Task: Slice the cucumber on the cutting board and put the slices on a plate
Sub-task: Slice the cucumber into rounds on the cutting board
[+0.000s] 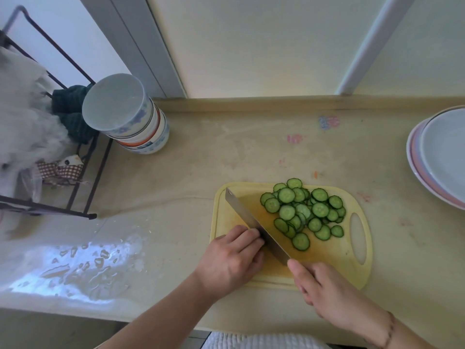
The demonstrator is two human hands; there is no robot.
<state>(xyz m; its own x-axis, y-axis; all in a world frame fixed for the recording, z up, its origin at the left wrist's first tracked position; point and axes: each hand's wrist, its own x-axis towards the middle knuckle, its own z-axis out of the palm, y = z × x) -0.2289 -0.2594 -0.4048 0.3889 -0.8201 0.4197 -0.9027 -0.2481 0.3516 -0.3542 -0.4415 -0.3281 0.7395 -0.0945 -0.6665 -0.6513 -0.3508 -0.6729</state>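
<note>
A yellow cutting board (pixel 327 268) lies on the counter with a pile of several green cucumber slices (pixel 302 212) on its far right half. My right hand (pixel 324 290) grips the handle of a broad knife (pixel 254 222), whose blade runs diagonally across the board to its far left corner. My left hand (pixel 234 258) is curled against the left face of the blade; whatever cucumber end sits under its fingers is hidden. Stacked plates (pixel 425 172), the top one white, stand at the right edge.
A stack of upturned bowls (pixel 130 117) stands at the back left beside a dark wire rack (pixel 83 187) with cloths and a plastic bag. Water drops (pixel 83 268) lie on the counter at the front left. The wall and a low ledge (pixel 276 103) bound the back.
</note>
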